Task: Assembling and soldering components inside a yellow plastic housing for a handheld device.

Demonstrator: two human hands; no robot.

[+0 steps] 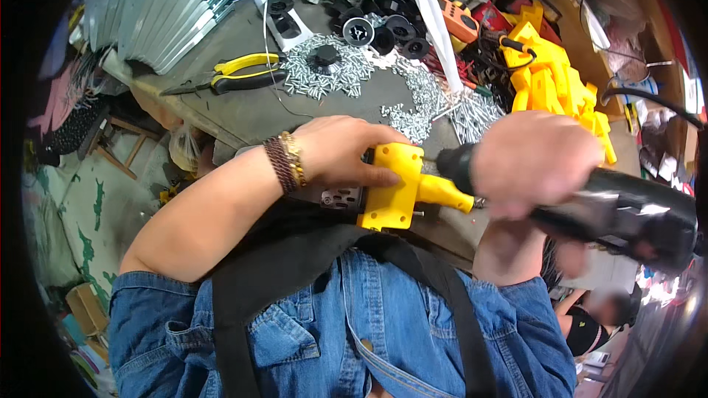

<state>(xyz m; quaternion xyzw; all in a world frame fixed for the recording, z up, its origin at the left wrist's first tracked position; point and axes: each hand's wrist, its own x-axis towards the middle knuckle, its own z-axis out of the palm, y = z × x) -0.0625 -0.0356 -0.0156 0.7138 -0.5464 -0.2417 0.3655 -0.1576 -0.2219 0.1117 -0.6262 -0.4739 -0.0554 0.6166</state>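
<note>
My left hand point(354, 149) is closed on a yellow plastic housing point(391, 191) at the table's near edge, its fingers lying over the upper left part. A rounded yellow handle juts from the housing's right side, and a metal piece with holes point(341, 198) shows at its left. My right hand point(538, 162), smeared by motion, is wrapped round a black power screwdriver point(641, 214). The screwdriver lies sideways, its dark front end point(457, 166) pointing left toward the housing. Whether its tip touches a screw I cannot tell. A small screw point(419, 213) sticks out by the housing's right edge.
Beyond my hands lie piles of small screws point(324, 77), yellow-handled pliers point(247, 74), black spools point(359, 31) and long screws point(476, 114). Yellow housings point(546, 66) are heaped at right, fanned metal strips point(151, 15) at far left. Another person point(590, 324) is at lower right.
</note>
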